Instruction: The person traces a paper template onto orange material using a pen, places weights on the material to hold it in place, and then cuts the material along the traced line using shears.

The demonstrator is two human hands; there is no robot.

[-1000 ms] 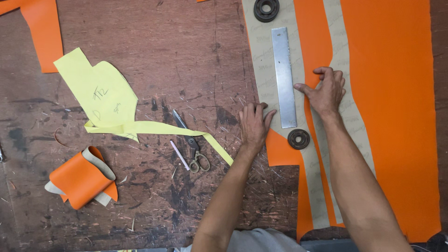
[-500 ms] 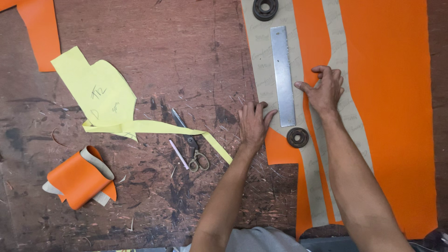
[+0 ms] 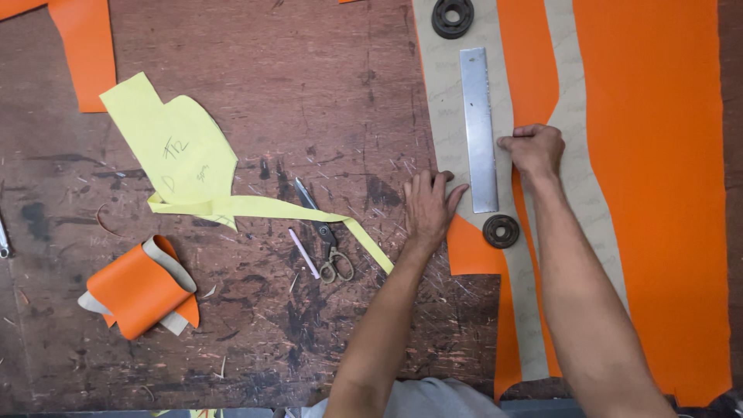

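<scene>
Left hand point(image 3: 428, 205) lies flat, fingers spread, on the beige paper pattern point(image 3: 445, 108); right hand point(image 3: 534, 149), fingers curled, presses beside the flat steel ruler point(image 3: 478, 128) near the scarred wooden tabletop's point(image 3: 309, 93) right edge.

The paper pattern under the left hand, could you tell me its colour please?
Beige-tan paper pattern, lying on orange material; head view.

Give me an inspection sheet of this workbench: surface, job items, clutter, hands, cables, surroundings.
Surface: dark wooden table, scratched and stained.
Job's things: beige pattern strip on orange sheet; steel ruler on the strip; two round black weights.
Clutter: yellow paper pattern, scissors, white marker stick, rolled orange piece, orange offcut.
Hands: left hand flat at the strip's edge; right hand curled beside the ruler.
Cables: nothing seen.
Surroundings: nothing seen.
</scene>
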